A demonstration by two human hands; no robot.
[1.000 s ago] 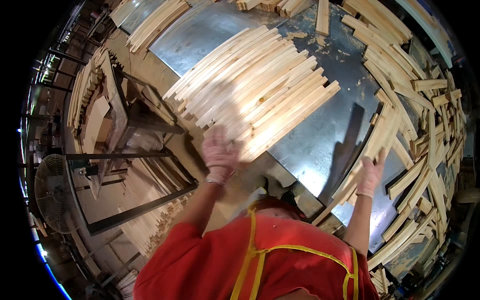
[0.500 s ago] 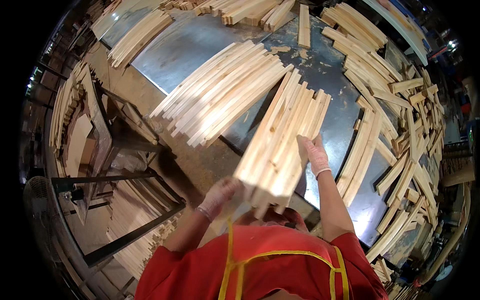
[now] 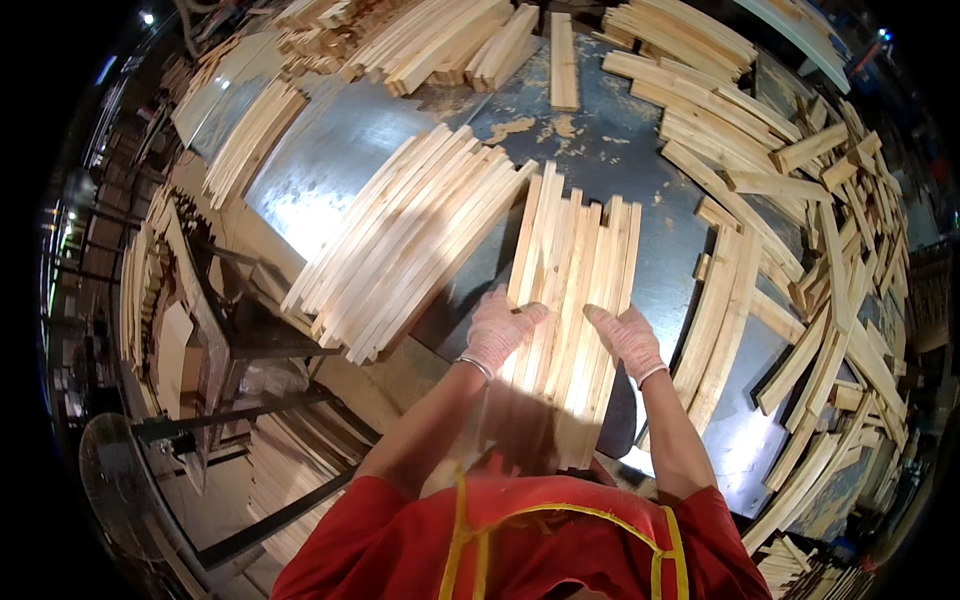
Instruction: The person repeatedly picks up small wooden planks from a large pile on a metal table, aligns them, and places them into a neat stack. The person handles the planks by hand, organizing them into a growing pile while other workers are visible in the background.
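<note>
A bundle of wooden strips [image 3: 570, 270] lies side by side in front of me, its far ends uneven and its near ends close to my body. My left hand [image 3: 503, 328], in a pale work glove, grips the bundle's left side with the thumb on top. From the right side my right hand [image 3: 627, 340], gloved too, clasps it the same way. The fingers under and behind the strips are hidden. Just left of the bundle, a wider row of wooden strips [image 3: 410, 240] rests on the metal table [image 3: 640, 225] and juts past its edge.
On the right, two long boards [image 3: 718, 320] lie near a jumbled heap of wood pieces [image 3: 830, 290]. More stacked boards [image 3: 440, 45] and a single board [image 3: 563, 62] are at the far side. A black metal frame [image 3: 270, 515] stands at lower left beside stacked wood.
The bundle has turned from slanting to nearly straight ahead of me. My left hand has moved from its near end up along its left side; my right hand still holds the right side.
</note>
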